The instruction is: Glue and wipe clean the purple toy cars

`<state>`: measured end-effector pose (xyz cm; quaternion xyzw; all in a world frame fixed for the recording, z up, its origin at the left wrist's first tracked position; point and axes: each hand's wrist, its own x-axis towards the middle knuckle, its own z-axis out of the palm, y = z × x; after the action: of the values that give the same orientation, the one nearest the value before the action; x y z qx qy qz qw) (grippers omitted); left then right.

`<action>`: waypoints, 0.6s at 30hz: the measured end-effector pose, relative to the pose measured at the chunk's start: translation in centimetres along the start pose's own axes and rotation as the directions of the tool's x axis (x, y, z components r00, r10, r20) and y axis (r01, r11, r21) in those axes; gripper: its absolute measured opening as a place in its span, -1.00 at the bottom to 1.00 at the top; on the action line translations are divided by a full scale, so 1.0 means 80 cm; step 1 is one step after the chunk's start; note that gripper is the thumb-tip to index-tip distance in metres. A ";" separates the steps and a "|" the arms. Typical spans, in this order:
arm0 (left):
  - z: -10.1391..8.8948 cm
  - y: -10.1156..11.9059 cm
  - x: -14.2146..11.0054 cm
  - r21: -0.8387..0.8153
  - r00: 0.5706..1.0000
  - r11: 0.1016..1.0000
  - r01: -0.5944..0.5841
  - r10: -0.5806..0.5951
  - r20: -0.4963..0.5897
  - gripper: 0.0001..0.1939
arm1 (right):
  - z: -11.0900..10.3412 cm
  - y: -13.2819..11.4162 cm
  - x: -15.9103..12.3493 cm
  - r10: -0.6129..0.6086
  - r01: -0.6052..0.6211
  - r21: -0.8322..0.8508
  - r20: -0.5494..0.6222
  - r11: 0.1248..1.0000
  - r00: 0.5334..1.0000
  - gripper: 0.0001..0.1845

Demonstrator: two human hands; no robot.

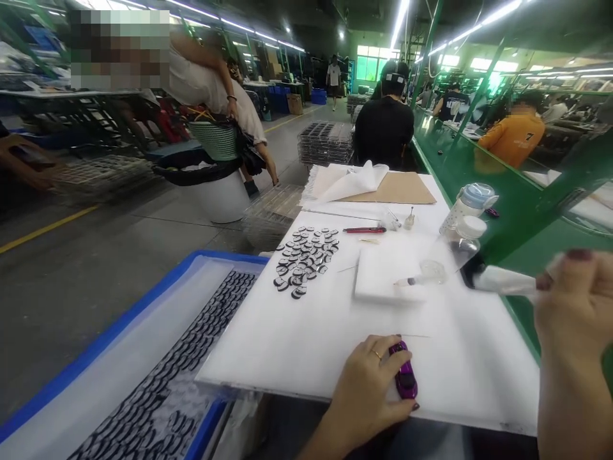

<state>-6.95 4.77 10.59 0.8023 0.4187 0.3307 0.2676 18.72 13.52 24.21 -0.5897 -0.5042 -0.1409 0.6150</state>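
My left hand (368,386) rests at the front edge of the white-topped table, fingers and thumb closed around a small purple toy car (405,375). Raised at the right edge, my right hand (575,297) pinches a long white thing (507,281), smeared by motion; its kind cannot be told. A white foam block (383,275) lies beyond the toy car, with a fine-tipped tool (407,281) over it. To its left are many small dark-and-clear plastic pieces (304,259) in a loose heap. A thin needle-like rod (416,336) lies just past the car.
A red pen (364,230) and brown cardboard (407,188) lie farther back. Two bottles (467,207) stand at right by the green conveyor (433,144). At left is a blue-rimmed tray (158,303) with rows of dark pieces. A person bends over a white bin (218,198).
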 end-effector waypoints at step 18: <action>0.017 -0.014 -0.004 -0.031 1.000 0.999 -0.016 0.015 -0.024 -0.28 | 0.098 0.060 0.023 -0.259 0.381 -0.216 0.438 0.899 0.861 -0.49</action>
<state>-6.62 4.86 8.85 0.7972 0.4104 0.3488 0.2727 19.66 22.35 21.24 -0.5976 -0.6836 -0.1927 0.3721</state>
